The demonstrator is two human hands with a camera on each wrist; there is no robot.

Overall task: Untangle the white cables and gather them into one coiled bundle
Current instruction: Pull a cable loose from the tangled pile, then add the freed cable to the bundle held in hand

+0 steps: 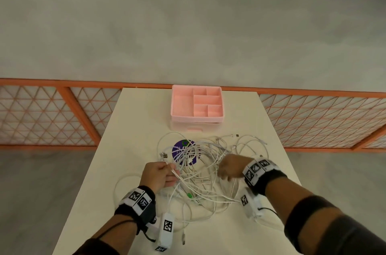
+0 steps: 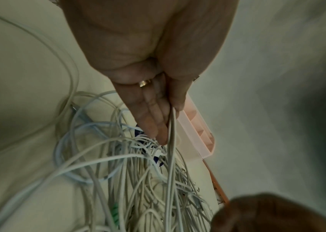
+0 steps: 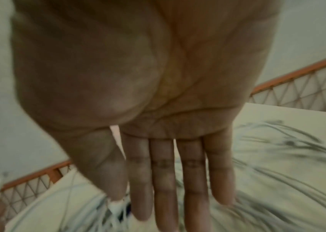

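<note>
A tangle of white cables (image 1: 200, 173) lies spread over the middle of the cream table (image 1: 135, 121). At the tangle's left edge, my left hand (image 1: 173, 172) pinches a pair of cable strands between thumb and forefinger. In the left wrist view these strands (image 2: 171, 157) run taut from the left hand (image 2: 168, 124) down into the heap. My right hand (image 1: 221, 173) hovers over the right side of the tangle. In the blurred right wrist view the right hand (image 3: 138, 204) has straight fingers (image 3: 190, 180) and holds nothing.
A pink compartment tray (image 1: 196, 119) stands at the table's far edge. A purple round sticker (image 1: 179, 150) lies under the cables. A green clip (image 1: 189, 195) sits in the near part of the heap. Loose loops (image 1: 120, 183) reach left. An orange mesh railing (image 1: 62, 113) runs behind.
</note>
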